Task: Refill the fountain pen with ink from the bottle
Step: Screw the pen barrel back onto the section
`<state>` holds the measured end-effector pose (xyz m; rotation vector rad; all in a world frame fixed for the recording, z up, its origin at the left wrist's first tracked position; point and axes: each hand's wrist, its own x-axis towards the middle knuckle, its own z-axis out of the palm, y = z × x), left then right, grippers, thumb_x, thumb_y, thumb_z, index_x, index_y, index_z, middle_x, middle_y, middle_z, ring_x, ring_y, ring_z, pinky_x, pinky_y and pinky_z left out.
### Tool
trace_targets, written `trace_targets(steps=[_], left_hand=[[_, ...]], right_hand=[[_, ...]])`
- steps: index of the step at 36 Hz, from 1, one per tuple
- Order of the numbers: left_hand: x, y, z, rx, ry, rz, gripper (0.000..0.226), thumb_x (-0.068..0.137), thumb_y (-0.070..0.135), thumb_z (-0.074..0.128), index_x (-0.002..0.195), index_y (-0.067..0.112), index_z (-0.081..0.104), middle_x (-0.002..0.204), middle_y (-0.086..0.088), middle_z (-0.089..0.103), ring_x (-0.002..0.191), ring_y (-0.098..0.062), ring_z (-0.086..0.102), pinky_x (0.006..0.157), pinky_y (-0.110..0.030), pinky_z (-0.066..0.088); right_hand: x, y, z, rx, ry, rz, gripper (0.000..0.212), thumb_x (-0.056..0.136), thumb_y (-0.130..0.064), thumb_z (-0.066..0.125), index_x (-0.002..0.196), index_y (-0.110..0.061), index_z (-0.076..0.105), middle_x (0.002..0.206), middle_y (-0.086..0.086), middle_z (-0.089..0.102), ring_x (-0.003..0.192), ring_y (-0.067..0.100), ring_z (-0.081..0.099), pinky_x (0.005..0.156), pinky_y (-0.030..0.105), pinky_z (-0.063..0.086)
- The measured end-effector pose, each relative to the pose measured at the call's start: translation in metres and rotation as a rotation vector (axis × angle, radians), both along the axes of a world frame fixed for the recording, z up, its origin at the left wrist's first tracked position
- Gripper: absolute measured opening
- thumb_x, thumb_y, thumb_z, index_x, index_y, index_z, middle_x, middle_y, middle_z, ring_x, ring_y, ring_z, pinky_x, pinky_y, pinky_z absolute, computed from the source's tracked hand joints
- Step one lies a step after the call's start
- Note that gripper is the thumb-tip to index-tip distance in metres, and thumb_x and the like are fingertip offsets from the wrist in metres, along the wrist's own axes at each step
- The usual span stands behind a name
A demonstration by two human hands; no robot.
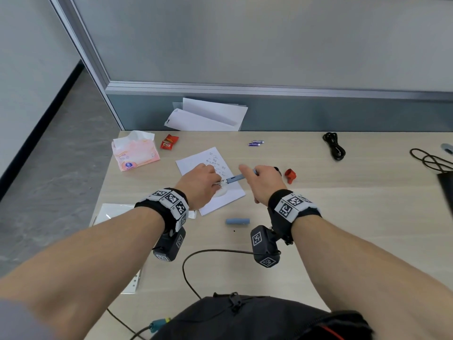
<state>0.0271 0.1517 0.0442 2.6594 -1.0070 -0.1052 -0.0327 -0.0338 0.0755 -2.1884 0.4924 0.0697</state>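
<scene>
Between my two hands, over the written sheet of paper (193, 165), the work is concentrated. My right hand (263, 181) is closed around the blue fountain pen (235, 178) at its back end, with the index finger stretched out. The pen's long axis runs from this hand toward the left and a little down, so its front end points at my left hand (199, 182). The left hand is curled, fingers pinched on something small and white at the pen's tip; I cannot tell if it is tissue or the bottle's mouth. No ink bottle is clearly visible to me. Nearer to me on the desk (343, 217) lies the blue pen cap (237, 221), apart from both hands. Further right lies a small red object (290, 175), and far left a tissue pack (134, 153).
</scene>
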Motion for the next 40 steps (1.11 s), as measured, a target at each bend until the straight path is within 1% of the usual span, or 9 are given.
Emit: trace_targets(steps=[4,8,11,14,18,28,31,34,40], left_hand=[[-0.001,0.001,-0.001,0.013,0.018,0.005,0.027,0.098,0.028,0.046,0.107,0.012,0.065,0.107,-0.005,0.055,0.101,-0.022,0.042,0.079,-0.028,0.032],[-0.001,0.002,0.001,0.0,0.024,0.016,0.027,0.098,0.029,0.046,0.107,0.012,0.065,0.106,-0.005,0.055,0.1,-0.022,0.043,0.077,-0.028,0.032],[-0.001,0.006,0.001,-0.005,0.017,0.021,0.026,0.098,0.028,0.047,0.105,0.012,0.066,0.104,-0.005,0.055,0.099,-0.022,0.043,0.077,-0.027,0.032],[-0.003,0.004,0.001,0.011,0.033,0.018,0.027,0.098,0.029,0.046,0.107,0.012,0.065,0.107,-0.005,0.055,0.101,-0.022,0.043,0.079,-0.028,0.033],[-0.006,0.004,-0.001,0.005,0.055,0.011,0.028,0.098,0.028,0.046,0.109,0.012,0.065,0.107,-0.006,0.055,0.101,-0.023,0.043,0.08,-0.028,0.033],[-0.011,0.001,-0.003,-0.008,0.027,-0.024,0.025,0.097,0.029,0.047,0.102,0.013,0.065,0.101,-0.005,0.055,0.097,-0.023,0.044,0.079,-0.031,0.036],[-0.011,0.003,-0.006,0.013,0.046,-0.011,0.026,0.098,0.029,0.046,0.102,0.013,0.065,0.102,-0.005,0.054,0.099,-0.022,0.043,0.081,-0.033,0.038],[-0.012,0.002,-0.009,0.033,0.065,-0.008,0.028,0.099,0.029,0.043,0.101,0.013,0.065,0.104,-0.005,0.054,0.1,-0.023,0.043,0.082,-0.031,0.035],[-0.011,0.008,-0.011,0.039,0.057,-0.005,0.026,0.099,0.028,0.042,0.101,0.013,0.064,0.103,-0.005,0.054,0.098,-0.023,0.044,0.077,-0.027,0.03]], right_hand=[[-0.003,0.0,-0.003,0.06,-0.03,0.078,0.022,0.086,-0.035,0.062,0.102,-0.021,0.054,0.09,0.002,0.063,0.067,0.017,0.063,0.052,0.02,0.048],[0.0,0.004,0.0,0.017,-0.01,0.044,0.036,0.087,-0.046,0.057,0.075,-0.013,0.054,0.061,0.002,0.056,0.041,0.013,0.056,0.034,0.016,0.036],[0.002,0.006,0.001,0.019,-0.012,0.012,0.041,0.085,-0.056,0.052,0.077,-0.016,0.053,0.065,0.0,0.057,0.045,0.016,0.057,0.045,0.023,0.045],[-0.001,0.004,-0.003,0.073,-0.042,0.038,0.023,0.085,-0.039,0.061,0.101,-0.024,0.054,0.088,0.0,0.064,0.061,0.017,0.064,0.055,0.025,0.048],[-0.002,0.003,-0.006,0.011,-0.022,0.028,0.023,0.089,-0.039,0.057,0.089,-0.017,0.057,0.076,0.005,0.065,0.059,0.017,0.064,0.047,0.022,0.043],[-0.002,0.007,0.003,-0.137,0.095,0.012,0.052,0.094,-0.051,0.038,0.062,-0.011,0.049,0.061,0.008,0.051,0.071,0.037,0.063,0.071,0.044,0.054],[-0.002,0.006,0.0,-0.078,0.091,-0.031,0.056,0.086,-0.06,0.047,0.081,-0.007,0.062,0.072,0.008,0.063,0.069,0.032,0.066,0.067,0.04,0.055],[-0.006,0.003,-0.006,0.04,0.04,0.014,0.03,0.086,-0.041,0.061,0.104,-0.017,0.06,0.086,-0.002,0.064,0.058,0.012,0.064,0.05,0.02,0.047],[-0.007,0.006,-0.008,0.094,0.063,0.029,0.025,0.089,-0.033,0.06,0.087,-0.008,0.061,0.064,0.003,0.061,0.041,0.007,0.057,0.039,0.016,0.038]])
